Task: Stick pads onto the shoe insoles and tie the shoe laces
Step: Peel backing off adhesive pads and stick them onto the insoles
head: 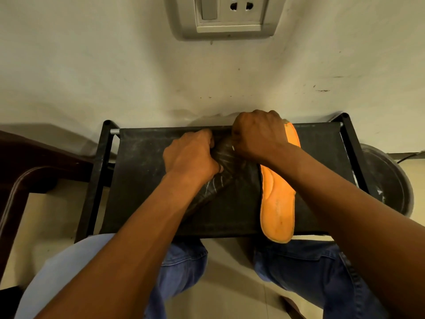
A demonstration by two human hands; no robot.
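A plain room in a home, it seems: a scuffed cream wall (92, 65) with a grey switch-and-socket plate (226, 16) at 12 o'clock, pale floor tiles (230, 284), a dark wooden chair (20, 171) at 9 o'clock, and a low black fabric-topped rack (142, 180) against the wall.

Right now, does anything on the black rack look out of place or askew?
The orange insole lies askew: its near end overhangs the black rack's front edge, its far end under the right hand. Both hands, the left hand included, grip a dark insole.

Both hands' fingers (208, 140) curl out of sight against the dark insole (224, 157).
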